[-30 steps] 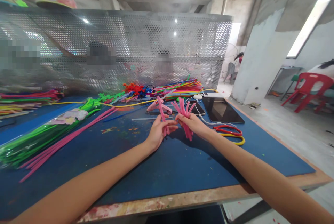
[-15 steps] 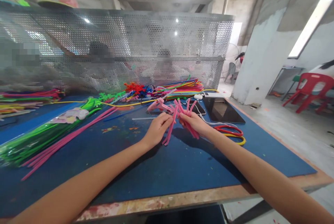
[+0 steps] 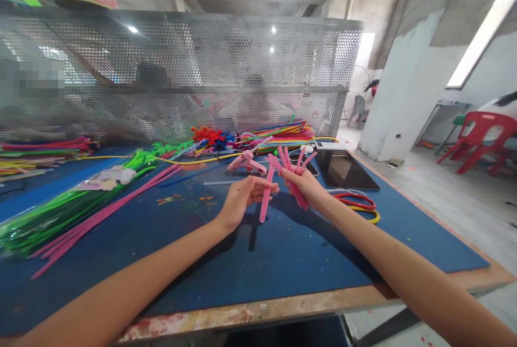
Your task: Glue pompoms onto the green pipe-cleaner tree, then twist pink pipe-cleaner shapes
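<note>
Above blue desk (image 3: pixel 283 261), centre: bundle of pink pipe cleaners (image 3: pixel 291 166) gripped in right hand (image 3: pixel 304 188), fingers closed round it, ends fanned upward. Single pink pipe cleaner (image 3: pixel 265 201) pinched between thumb and fingers of left hand (image 3: pixel 242 199), now hung near upright just beside bundle; half second ago it was slanted and lower. Both hands raised slightly off desk since then. Judged: single stem being aligned against bundle. Red scissors (image 3: pixel 351 199) lie near right forearm.

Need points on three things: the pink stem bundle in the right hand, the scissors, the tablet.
pink stem bundle (image 3: pixel 294 172), head view, on the stems just above the right hand's grip.
scissors (image 3: pixel 355 200), head view, on the red handle loop.
tablet (image 3: pixel 345 171), head view, on the middle of the dark screen.
</note>
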`<action>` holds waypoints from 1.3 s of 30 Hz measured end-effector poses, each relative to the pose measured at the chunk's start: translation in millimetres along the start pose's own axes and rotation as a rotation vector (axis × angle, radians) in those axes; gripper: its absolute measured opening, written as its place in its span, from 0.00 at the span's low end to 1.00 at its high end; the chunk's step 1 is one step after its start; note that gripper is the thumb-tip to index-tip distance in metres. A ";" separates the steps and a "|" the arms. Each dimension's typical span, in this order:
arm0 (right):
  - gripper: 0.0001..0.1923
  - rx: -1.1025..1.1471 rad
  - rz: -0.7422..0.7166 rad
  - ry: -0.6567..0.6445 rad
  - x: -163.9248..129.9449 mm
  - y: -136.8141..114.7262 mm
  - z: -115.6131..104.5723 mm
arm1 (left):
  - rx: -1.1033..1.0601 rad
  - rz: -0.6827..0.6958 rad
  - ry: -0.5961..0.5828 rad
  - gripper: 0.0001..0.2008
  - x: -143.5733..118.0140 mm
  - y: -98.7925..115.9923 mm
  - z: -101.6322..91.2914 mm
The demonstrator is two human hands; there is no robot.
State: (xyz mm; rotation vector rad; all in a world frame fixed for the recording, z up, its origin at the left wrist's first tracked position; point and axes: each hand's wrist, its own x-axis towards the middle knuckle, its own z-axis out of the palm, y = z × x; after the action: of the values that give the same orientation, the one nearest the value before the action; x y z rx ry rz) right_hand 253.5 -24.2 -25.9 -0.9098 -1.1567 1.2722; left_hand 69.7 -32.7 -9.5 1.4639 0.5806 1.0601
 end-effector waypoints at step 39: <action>0.18 -0.072 -0.084 0.108 -15.1 5.6 27.8 | -0.244 -0.387 -0.034 0.15 -4.3 -21.5 16.5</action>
State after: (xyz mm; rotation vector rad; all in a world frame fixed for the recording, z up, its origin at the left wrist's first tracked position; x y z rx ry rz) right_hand 226.2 -41.1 -27.2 -0.9605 -1.1497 1.1066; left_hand 86.5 -40.4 -29.8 1.0993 0.6536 0.7694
